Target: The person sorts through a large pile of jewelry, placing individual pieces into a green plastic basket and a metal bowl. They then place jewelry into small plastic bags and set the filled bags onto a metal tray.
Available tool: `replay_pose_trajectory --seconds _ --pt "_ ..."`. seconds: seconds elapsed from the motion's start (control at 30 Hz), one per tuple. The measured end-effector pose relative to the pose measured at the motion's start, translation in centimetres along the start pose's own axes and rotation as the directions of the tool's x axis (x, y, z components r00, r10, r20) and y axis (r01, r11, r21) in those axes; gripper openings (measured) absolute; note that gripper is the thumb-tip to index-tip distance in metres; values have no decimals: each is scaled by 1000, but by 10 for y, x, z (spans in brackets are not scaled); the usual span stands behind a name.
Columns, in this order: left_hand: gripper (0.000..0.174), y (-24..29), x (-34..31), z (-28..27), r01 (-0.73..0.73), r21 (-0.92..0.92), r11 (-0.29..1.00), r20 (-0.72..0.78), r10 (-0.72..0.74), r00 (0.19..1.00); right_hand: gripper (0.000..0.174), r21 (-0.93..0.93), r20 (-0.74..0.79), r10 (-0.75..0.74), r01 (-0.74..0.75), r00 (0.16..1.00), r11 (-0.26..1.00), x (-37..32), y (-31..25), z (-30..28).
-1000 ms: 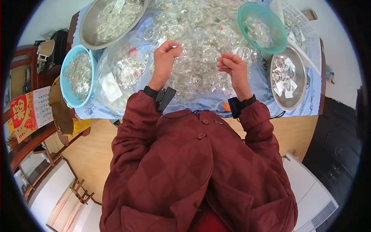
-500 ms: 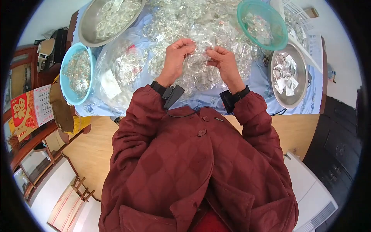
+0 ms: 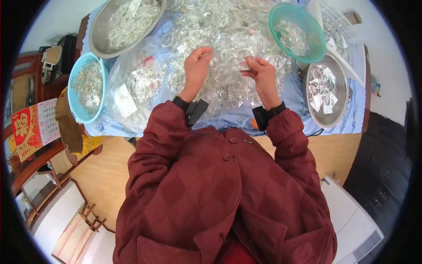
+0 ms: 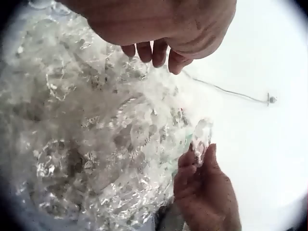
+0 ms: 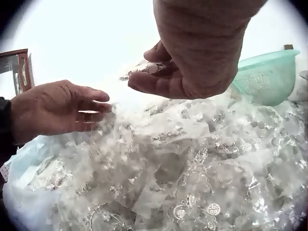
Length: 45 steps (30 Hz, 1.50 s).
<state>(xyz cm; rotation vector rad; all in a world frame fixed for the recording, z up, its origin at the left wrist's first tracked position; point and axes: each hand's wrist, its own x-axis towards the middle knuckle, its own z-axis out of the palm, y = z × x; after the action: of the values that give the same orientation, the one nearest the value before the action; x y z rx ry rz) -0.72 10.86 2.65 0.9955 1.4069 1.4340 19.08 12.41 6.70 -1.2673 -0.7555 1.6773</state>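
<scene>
A small clear plastic packet (image 5: 148, 69) with something shiny inside is pinched between the thumb and fingers of my right hand (image 3: 265, 79). In the left wrist view this packet (image 4: 201, 137) stands up from the fingertips. My left hand (image 3: 195, 72) is a short way to the left, its thumb and fingers apart with nothing visible between them; the right wrist view shows this left hand (image 5: 57, 108) with fingers extended. Below both hands spreads a big heap of clear bags (image 3: 224, 88) holding silvery bracelets and charms.
A green basket (image 3: 318, 46) and a steel bowl (image 3: 340, 103) of tagged pieces stand on the right. To the left are a blue basin (image 3: 105, 83), a large steel basin (image 3: 99, 39) and a big clear bag (image 3: 125, 99). A blue patterned cloth (image 3: 294, 103) covers the table.
Half a second ago the hands came together over the heap with fingertips close. Now they are apart again, the left drawn leftward, the packet in the right hand.
</scene>
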Motion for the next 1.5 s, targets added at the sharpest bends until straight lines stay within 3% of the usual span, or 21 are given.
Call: replay_pose_trajectory --seconds 0.03,0.07,0.13,0.2,0.27,0.33,0.43,0.53,0.57,0.67,0.83,0.97,1.03,1.1,1.13,1.2,1.27,1.3,1.4,1.43,1.5 --pt "20 4 5 0 -203 203 958 -7 209 978 15 8 6 -14 14 1000 1000 -1 -2 3" --pt "20 9 6 3 -220 208 953 -12 228 974 15 13 21 -29 28 999 1000 -2 -2 4" --pt "22 24 -2 12 42 7 999 124 -42 991 18 -46 -2 -14 13 1000 999 -3 -2 11" --pt "20 48 -14 21 297 -89 951 176 -279 944 20 -63 35 1 2 999 998 -8 -4 23" --pt "19 54 -16 13 321 174 931 358 -363 860 23 -98 54 35 -30 998 995 -12 -2 22" --pt "18 49 -20 5 262 184 947 348 -312 884 22 -199 63 54 -41 997 979 -11 6 18" --pt "18 33 -25 -8 134 212 968 373 -207 904 19 -118 92 57 -46 994 992 -22 -8 36" --pt "17 21 -35 -14 67 195 978 531 -163 832 18 -125 127 62 -46 990 991 -18 -4 32" --pt "17 22 -37 -16 61 199 978 523 -159 837 18 -173 142 71 -46 987 984 -13 2 26" --pt "18 27 -40 -18 361 61 930 525 -338 781 17 -201 122 57 -31 991 979 -8 17 18" --pt "18 36 -45 -22 377 52 925 530 -346 774 14 -143 7 29 -27 1000 989 -8 17 19" --pt "17 39 -41 -38 494 33 869 517 -438 736 11 -171 -14 64 -66 998 983 -7 11 4" --pt "15 46 -29 -54 445 52 894 438 -421 794 11 -192 -21 82 -85 996 978 -5 11 -2" --pt "14 49 -11 -75 300 88 950 373 -310 875 11 -166 -33 61 -65 998 984 -4 16 -12" --pt "12 69 -4 -83 167 16 986 364 -162 917 11 -160 -59 58 -66 997 985 -10 20 -25" --pt "9 92 16 -97 189 -31 981 266 -175 948 11 -183 -95 90 -106 991 977 -24 21 -30" --pt "12 100 36 -105 48 -223 974 132 -18 991 11 -185 -91 93 -109 991 977 -23 24 -30" --pt "12 96 39 -107 61 -223 973 140 -29 990 11 -173 -89 102 -116 991 978 -22 28 -31" --pt "15 85 41 -109 55 -311 949 -95 -88 992 11 -144 -92 126 -138 988 980 -29 38 -37" --pt "15 74 37 -109 62 -310 949 -90 -94 991 11 -146 -94 133 -145 987 979 -30 40 -38" --pt "34 30 26 -114 224 91 970 29 -227 973 11 -149 -92 141 -154 986 977 -31 44 -38"
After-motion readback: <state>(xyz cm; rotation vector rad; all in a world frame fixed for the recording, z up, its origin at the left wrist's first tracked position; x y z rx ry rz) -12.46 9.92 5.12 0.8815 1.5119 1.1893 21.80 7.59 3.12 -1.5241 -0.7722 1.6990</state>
